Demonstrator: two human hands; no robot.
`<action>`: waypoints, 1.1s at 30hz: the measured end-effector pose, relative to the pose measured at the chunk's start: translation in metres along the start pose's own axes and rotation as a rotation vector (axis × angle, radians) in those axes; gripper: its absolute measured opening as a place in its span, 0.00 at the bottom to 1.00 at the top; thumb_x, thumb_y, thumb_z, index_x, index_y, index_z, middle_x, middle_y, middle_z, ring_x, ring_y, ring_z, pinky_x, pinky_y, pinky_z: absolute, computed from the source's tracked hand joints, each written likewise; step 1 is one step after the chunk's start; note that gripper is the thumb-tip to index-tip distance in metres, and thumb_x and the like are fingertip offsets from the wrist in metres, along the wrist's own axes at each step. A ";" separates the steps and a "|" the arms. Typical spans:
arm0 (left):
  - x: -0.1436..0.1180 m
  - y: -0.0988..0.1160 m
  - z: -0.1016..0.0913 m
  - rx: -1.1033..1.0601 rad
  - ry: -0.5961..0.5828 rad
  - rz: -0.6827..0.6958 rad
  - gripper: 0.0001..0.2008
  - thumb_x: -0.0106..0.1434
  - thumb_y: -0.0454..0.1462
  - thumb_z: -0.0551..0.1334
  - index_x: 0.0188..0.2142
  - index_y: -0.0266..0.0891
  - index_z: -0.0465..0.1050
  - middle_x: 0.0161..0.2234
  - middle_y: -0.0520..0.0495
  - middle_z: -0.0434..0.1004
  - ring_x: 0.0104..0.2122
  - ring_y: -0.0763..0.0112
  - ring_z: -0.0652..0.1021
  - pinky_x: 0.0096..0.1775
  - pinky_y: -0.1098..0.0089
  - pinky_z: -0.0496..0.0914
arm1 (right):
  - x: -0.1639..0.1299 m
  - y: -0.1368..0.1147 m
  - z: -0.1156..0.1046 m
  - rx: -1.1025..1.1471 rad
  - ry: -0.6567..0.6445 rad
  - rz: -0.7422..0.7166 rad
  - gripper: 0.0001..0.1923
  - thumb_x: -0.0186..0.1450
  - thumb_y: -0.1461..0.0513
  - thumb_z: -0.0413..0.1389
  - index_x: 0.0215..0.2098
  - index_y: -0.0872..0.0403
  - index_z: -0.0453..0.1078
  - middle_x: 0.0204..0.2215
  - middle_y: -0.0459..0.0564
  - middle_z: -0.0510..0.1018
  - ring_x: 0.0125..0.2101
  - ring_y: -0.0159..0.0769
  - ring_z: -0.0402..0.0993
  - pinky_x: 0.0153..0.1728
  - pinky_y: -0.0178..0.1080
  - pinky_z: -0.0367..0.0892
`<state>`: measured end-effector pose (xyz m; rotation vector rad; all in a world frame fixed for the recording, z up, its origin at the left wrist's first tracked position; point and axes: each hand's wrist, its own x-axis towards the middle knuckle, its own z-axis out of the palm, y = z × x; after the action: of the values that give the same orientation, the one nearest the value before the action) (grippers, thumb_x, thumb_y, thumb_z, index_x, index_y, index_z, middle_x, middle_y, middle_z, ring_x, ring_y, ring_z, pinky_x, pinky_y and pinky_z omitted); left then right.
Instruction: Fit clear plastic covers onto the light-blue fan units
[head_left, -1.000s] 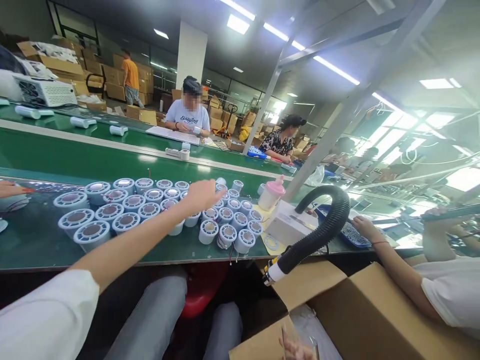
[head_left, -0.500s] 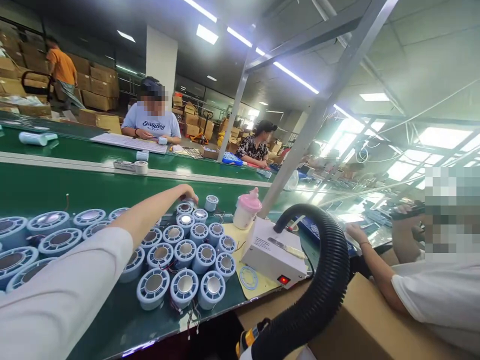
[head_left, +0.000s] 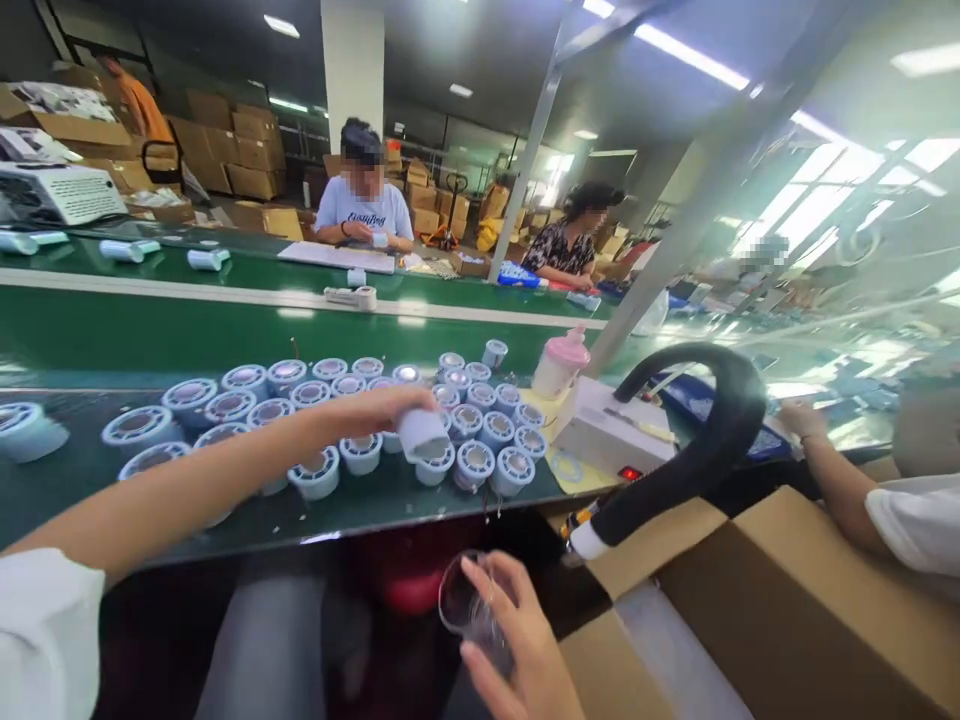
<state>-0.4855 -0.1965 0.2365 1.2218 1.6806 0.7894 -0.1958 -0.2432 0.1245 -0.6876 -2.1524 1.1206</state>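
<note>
Lifted off the cluster now, the white cylinder point(head_left: 421, 434) rides in the left hand point(head_left: 379, 410), tipped over, long axis slanting down-right. Nearest, the right hand point(head_left: 517, 640) grips a clear plastic cup point(head_left: 469, 610) below the desk point(head_left: 90, 480) edge. Beyond sit more white cylinders point(head_left: 465, 420).

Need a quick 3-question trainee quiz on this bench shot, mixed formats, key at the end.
1. True or false: the left hand holds a white round part above the green table.
2. The right hand holds: A) a clear plastic piece; B) a screwdriver; C) a tape roll.
3. Fill in: the pink-lidded bottle stands beside the white ___ on the table.

Key: 1 true; 2 A; 3 box.
</note>
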 end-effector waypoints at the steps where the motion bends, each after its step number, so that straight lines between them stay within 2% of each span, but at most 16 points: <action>1: -0.018 -0.011 0.016 -0.055 -0.071 -0.013 0.17 0.56 0.47 0.56 0.35 0.37 0.72 0.31 0.47 0.75 0.28 0.71 0.75 0.26 0.74 0.69 | 0.003 -0.004 0.003 -0.153 -0.001 -0.085 0.28 0.56 0.61 0.58 0.56 0.44 0.67 0.53 0.56 0.67 0.51 0.51 0.69 0.50 0.51 0.68; 4: -0.060 -0.038 0.057 -0.269 -0.333 -0.110 0.22 0.58 0.53 0.55 0.36 0.37 0.72 0.28 0.48 0.73 0.21 0.74 0.70 0.19 0.75 0.64 | 0.010 -0.018 0.007 -0.503 0.019 -0.257 0.29 0.59 0.64 0.54 0.60 0.44 0.62 0.52 0.57 0.65 0.49 0.49 0.68 0.46 0.49 0.70; 6: -0.075 -0.049 0.076 -0.378 -0.490 -0.180 0.26 0.59 0.57 0.53 0.36 0.37 0.72 0.24 0.50 0.69 0.17 0.78 0.65 0.15 0.77 0.58 | 0.010 -0.026 0.006 -0.610 0.004 -0.290 0.29 0.60 0.64 0.53 0.59 0.44 0.62 0.51 0.58 0.65 0.48 0.49 0.67 0.44 0.49 0.71; 8: -0.084 -0.056 0.089 -0.380 -0.567 -0.191 0.27 0.59 0.59 0.52 0.35 0.37 0.71 0.22 0.52 0.66 0.15 0.79 0.61 0.14 0.77 0.54 | 0.007 -0.029 0.004 -0.675 -0.025 -0.272 0.29 0.60 0.64 0.54 0.60 0.45 0.62 0.53 0.58 0.65 0.47 0.50 0.67 0.42 0.50 0.71; 9: -0.086 -0.058 0.095 -0.337 -0.565 -0.163 0.27 0.60 0.58 0.51 0.35 0.37 0.71 0.22 0.52 0.66 0.15 0.79 0.60 0.14 0.77 0.55 | 0.005 -0.029 0.003 -0.696 -0.037 -0.238 0.29 0.60 0.63 0.54 0.60 0.46 0.62 0.54 0.59 0.64 0.47 0.51 0.66 0.42 0.50 0.71; 11: -0.091 -0.058 0.104 -0.167 -0.487 -0.026 0.22 0.63 0.53 0.52 0.35 0.38 0.72 0.25 0.51 0.68 0.19 0.77 0.64 0.19 0.76 0.61 | 0.001 -0.027 0.001 -0.704 -0.066 -0.137 0.26 0.59 0.63 0.55 0.56 0.48 0.65 0.56 0.59 0.63 0.46 0.51 0.67 0.41 0.51 0.71; 13: -0.096 -0.057 0.111 0.065 -0.349 0.168 0.16 0.64 0.47 0.54 0.37 0.40 0.74 0.32 0.49 0.71 0.29 0.72 0.71 0.31 0.72 0.68 | -0.003 -0.023 -0.003 -0.663 -0.115 -0.042 0.20 0.57 0.65 0.56 0.48 0.49 0.71 0.56 0.58 0.64 0.46 0.51 0.67 0.40 0.50 0.71; 15: -0.102 -0.055 0.118 0.229 -0.223 0.303 0.12 0.64 0.42 0.55 0.38 0.41 0.75 0.38 0.47 0.71 0.37 0.68 0.72 0.42 0.68 0.67 | -0.006 -0.019 -0.006 -0.553 -0.172 0.013 0.11 0.55 0.68 0.58 0.37 0.50 0.73 0.54 0.55 0.67 0.48 0.49 0.67 0.42 0.48 0.70; 17: -0.107 -0.057 0.124 0.253 -0.148 0.340 0.11 0.65 0.41 0.55 0.40 0.41 0.74 0.39 0.47 0.70 0.39 0.68 0.72 0.44 0.67 0.66 | -0.008 -0.017 -0.011 -0.368 -0.218 0.064 0.05 0.55 0.67 0.61 0.29 0.52 0.71 0.51 0.53 0.69 0.49 0.45 0.68 0.45 0.45 0.69; 19: -0.108 -0.061 0.130 0.170 -0.103 0.335 0.10 0.63 0.41 0.58 0.42 0.42 0.72 0.41 0.47 0.69 0.40 0.68 0.72 0.44 0.68 0.67 | -0.010 -0.018 -0.014 -0.180 -0.220 0.119 0.05 0.56 0.63 0.62 0.27 0.53 0.69 0.48 0.52 0.70 0.47 0.41 0.69 0.47 0.42 0.67; 21: -0.105 -0.069 0.136 0.055 -0.073 0.323 0.18 0.57 0.43 0.66 0.47 0.43 0.70 0.43 0.47 0.68 0.41 0.67 0.72 0.43 0.68 0.68 | -0.010 -0.019 -0.017 -0.062 -0.170 0.179 0.06 0.61 0.60 0.58 0.28 0.53 0.68 0.44 0.53 0.70 0.45 0.38 0.70 0.45 0.40 0.67; 23: -0.100 -0.079 0.140 -0.012 -0.060 0.327 0.29 0.48 0.45 0.71 0.49 0.45 0.69 0.42 0.47 0.66 0.41 0.66 0.72 0.40 0.68 0.70 | -0.010 -0.021 -0.019 0.000 -0.097 0.237 0.09 0.64 0.59 0.53 0.28 0.53 0.68 0.42 0.53 0.70 0.42 0.37 0.70 0.40 0.37 0.67; 26: -0.090 -0.093 0.145 0.004 -0.051 0.414 0.33 0.42 0.47 0.73 0.48 0.46 0.72 0.41 0.47 0.62 0.43 0.63 0.71 0.43 0.65 0.71 | -0.008 -0.022 -0.019 0.076 -0.037 0.310 0.14 0.65 0.58 0.51 0.24 0.54 0.67 0.39 0.52 0.70 0.38 0.35 0.69 0.32 0.33 0.66; 28: -0.084 -0.100 0.145 0.040 -0.057 0.485 0.32 0.42 0.46 0.74 0.48 0.44 0.73 0.45 0.44 0.62 0.48 0.60 0.69 0.50 0.59 0.68 | -0.006 -0.020 -0.016 0.137 -0.004 0.348 0.14 0.63 0.58 0.53 0.21 0.54 0.67 0.37 0.52 0.70 0.37 0.35 0.69 0.30 0.33 0.66; 30: -0.082 -0.104 0.144 0.044 -0.118 0.527 0.32 0.45 0.45 0.73 0.51 0.44 0.71 0.50 0.41 0.62 0.52 0.57 0.68 0.55 0.56 0.64 | -0.005 -0.016 -0.014 0.209 0.040 0.395 0.13 0.60 0.59 0.55 0.19 0.54 0.68 0.36 0.51 0.71 0.38 0.37 0.70 0.31 0.34 0.66; 33: -0.085 -0.106 0.142 -0.073 -0.271 0.503 0.33 0.50 0.42 0.71 0.56 0.46 0.66 0.53 0.40 0.67 0.54 0.58 0.69 0.54 0.58 0.66 | -0.003 -0.009 -0.013 0.332 0.098 0.464 0.14 0.57 0.60 0.57 0.15 0.55 0.68 0.33 0.51 0.75 0.37 0.38 0.73 0.33 0.37 0.69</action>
<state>-0.3856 -0.3108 0.1117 1.6461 1.1273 0.9225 -0.1866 -0.2429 0.1373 -1.0885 -1.7065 1.6005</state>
